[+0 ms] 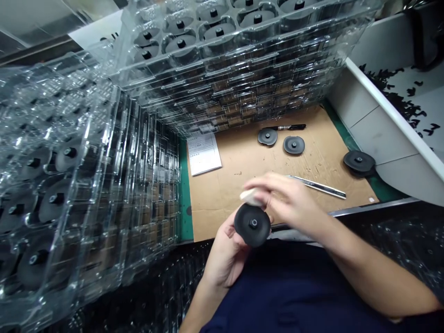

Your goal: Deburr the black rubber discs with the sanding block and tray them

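Observation:
My left hand (225,252) holds a black round disc (252,225) with a small metal hub, its flat face turned up toward me, just in front of the bench edge. My right hand (284,199) is curled over the disc's upper edge. Its fingers pinch a small whitish piece (250,196) against the disc's rim; I cannot make out what that piece is. Both hands are closed.
Tall stacks of clear plastic trays (86,185) holding black discs stand left and behind (225,60). On the brown cardboard mat (243,162) lie two discs (267,136) (294,144), a black marker (289,126), a metal blade (319,186) and a paper sheet (203,153). Another disc (359,162) sits right.

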The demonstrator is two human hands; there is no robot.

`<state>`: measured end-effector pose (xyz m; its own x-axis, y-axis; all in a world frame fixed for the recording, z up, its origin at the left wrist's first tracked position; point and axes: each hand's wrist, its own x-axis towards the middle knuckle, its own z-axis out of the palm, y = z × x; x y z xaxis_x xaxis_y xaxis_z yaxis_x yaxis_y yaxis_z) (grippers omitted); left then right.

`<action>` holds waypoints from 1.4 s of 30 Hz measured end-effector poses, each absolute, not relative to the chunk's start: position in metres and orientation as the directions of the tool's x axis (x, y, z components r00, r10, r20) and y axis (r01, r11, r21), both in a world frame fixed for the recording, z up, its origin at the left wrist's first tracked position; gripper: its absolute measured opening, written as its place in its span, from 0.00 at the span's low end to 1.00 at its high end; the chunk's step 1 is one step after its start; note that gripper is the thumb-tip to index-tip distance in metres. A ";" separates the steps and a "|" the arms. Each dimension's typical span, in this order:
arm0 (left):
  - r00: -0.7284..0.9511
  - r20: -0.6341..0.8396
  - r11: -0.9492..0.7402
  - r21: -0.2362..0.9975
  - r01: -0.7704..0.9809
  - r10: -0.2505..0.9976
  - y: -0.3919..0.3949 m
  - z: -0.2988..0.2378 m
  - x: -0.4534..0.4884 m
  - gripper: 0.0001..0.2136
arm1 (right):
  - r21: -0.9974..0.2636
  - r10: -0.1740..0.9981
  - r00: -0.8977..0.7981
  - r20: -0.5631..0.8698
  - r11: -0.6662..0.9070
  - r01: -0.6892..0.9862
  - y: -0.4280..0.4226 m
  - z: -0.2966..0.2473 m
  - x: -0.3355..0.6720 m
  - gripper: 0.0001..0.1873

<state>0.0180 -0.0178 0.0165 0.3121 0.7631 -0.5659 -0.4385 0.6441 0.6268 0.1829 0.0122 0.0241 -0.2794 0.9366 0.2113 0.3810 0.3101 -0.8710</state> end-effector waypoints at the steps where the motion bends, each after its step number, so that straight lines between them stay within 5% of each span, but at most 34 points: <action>1: 0.341 -0.561 0.655 0.605 -0.453 0.754 -0.018 0.015 0.016 0.28 | -0.885 0.970 -0.216 0.113 0.198 0.422 0.015 0.012 0.189 0.13; 6: 0.369 -0.522 0.638 0.581 -0.505 0.769 -0.019 0.007 0.009 0.31 | -0.821 0.990 -0.118 -0.077 0.004 0.571 0.001 -0.053 0.205 0.11; 9: 0.354 -0.506 0.616 0.602 -0.507 0.786 -0.018 0.004 0.007 0.30 | -0.803 0.989 -0.104 -0.101 -0.019 0.595 -0.021 -0.072 0.200 0.20; 20: 0.319 -0.487 0.578 0.604 -0.549 0.813 -0.019 0.001 0.007 0.25 | -0.860 0.990 0.029 -0.141 -0.137 0.492 -0.019 -0.043 0.190 0.12; 23: 0.317 -0.476 0.567 0.613 -0.549 0.821 -0.020 0.002 0.011 0.25 | -0.911 0.998 0.042 -0.049 -0.062 0.408 -0.012 -0.004 0.177 0.12; 27: 0.294 -0.480 0.560 0.651 -0.513 0.827 -0.022 0.003 0.010 0.24 | -0.890 0.967 -0.061 0.246 0.250 0.380 -0.015 0.031 0.149 0.13; 31: 0.187 -0.465 0.494 0.726 -0.478 0.865 -0.024 0.004 0.009 0.23 | -0.903 0.952 -0.241 0.188 0.264 0.340 -0.013 0.035 0.139 0.11; 36: 0.189 -0.456 0.488 0.734 -0.473 0.869 -0.022 0.009 0.015 0.22 | -0.840 0.929 -0.089 0.360 0.364 0.402 -0.015 0.033 0.142 0.12; 39: 0.173 -0.460 0.478 0.711 -0.516 0.871 -0.021 0.012 0.016 0.23 | -0.856 0.923 -0.218 0.317 0.378 0.353 -0.022 0.035 0.145 0.11; 42: 0.193 -0.472 0.498 0.698 -0.515 0.860 -0.024 0.011 0.018 0.25 | -0.855 0.944 -0.144 0.297 0.330 0.399 -0.018 0.038 0.147 0.11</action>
